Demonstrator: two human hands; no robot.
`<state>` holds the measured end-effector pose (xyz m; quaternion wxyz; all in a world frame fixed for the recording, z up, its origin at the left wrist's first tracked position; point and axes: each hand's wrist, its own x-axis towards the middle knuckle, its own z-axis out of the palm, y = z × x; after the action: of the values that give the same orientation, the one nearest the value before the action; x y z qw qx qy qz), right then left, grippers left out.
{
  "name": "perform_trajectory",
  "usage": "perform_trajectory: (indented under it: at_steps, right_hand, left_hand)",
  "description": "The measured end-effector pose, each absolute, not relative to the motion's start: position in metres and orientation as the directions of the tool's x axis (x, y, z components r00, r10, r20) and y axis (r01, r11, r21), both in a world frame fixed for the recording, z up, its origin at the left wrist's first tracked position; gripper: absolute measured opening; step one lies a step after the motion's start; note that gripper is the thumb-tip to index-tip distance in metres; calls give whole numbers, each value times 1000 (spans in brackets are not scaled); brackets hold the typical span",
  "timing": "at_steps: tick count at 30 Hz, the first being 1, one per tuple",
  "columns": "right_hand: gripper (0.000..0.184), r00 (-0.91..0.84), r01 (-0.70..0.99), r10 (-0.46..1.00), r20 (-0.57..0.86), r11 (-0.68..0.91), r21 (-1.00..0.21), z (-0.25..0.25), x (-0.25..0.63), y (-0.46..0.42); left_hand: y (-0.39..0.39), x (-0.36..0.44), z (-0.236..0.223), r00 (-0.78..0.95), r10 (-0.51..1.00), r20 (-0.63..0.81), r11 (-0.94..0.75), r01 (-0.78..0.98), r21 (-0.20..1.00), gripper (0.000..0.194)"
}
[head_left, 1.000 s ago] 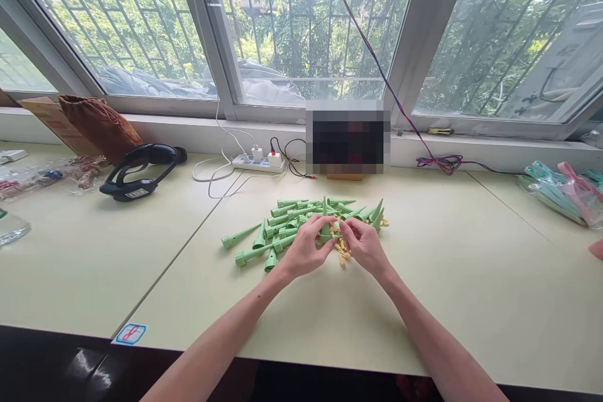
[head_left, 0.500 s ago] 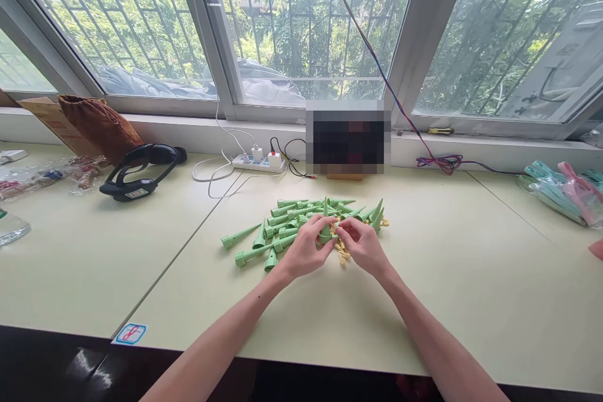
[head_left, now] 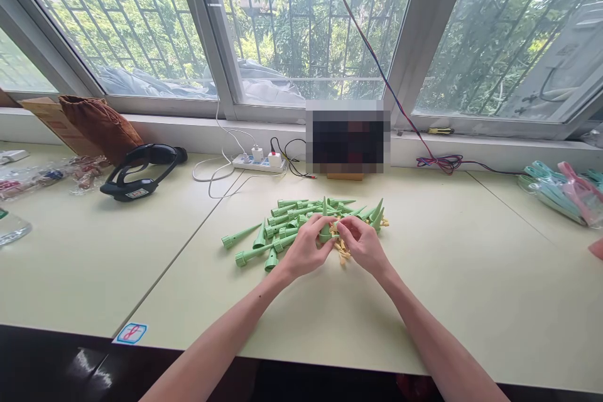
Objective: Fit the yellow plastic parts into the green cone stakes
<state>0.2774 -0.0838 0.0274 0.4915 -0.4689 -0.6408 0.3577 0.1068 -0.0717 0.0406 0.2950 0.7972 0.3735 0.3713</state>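
Observation:
A heap of green plastic cone spikes (head_left: 282,226) lies on the pale table (head_left: 471,276), mixed with small yellow pieces (head_left: 343,252). My left hand (head_left: 305,250) pinches one green spike (head_left: 324,226) and holds it upright, tip up. My right hand (head_left: 366,246) is closed beside it, fingertips pressed together against the spike's base. What those fingertips hold is too small to make out. Both hands hover over the near side of the heap.
A black headset (head_left: 141,171) and a brown bag (head_left: 97,125) lie at the left. A white power strip (head_left: 259,162) with cables sits by the window sill. A bag of pastel plastic items (head_left: 560,196) is at the right edge, with another person's fingertip (head_left: 597,249) below it.
My right hand has edged a little up and toward the spike. The left hand and the heap stay where they were.

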Motion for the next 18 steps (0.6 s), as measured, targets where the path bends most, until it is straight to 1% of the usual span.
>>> perform_trajectory:
  at_steps: [4, 7, 18]
  right_hand:
    - [23, -109, 230, 942, 318, 335, -914, 29, 277, -85]
    - [23, -116, 233, 943, 313, 332, -914, 28, 277, -84]
    - [40, -77, 332, 962, 263, 273, -903, 24, 277, -82]
  left_hand:
    - [-70, 107, 39, 426, 823, 377, -541, 384, 748, 34]
    - [-70, 107, 40, 435, 818, 377, -547, 383, 745, 33]
    - [-73, 107, 38, 466, 788, 402, -590, 384, 711, 32]
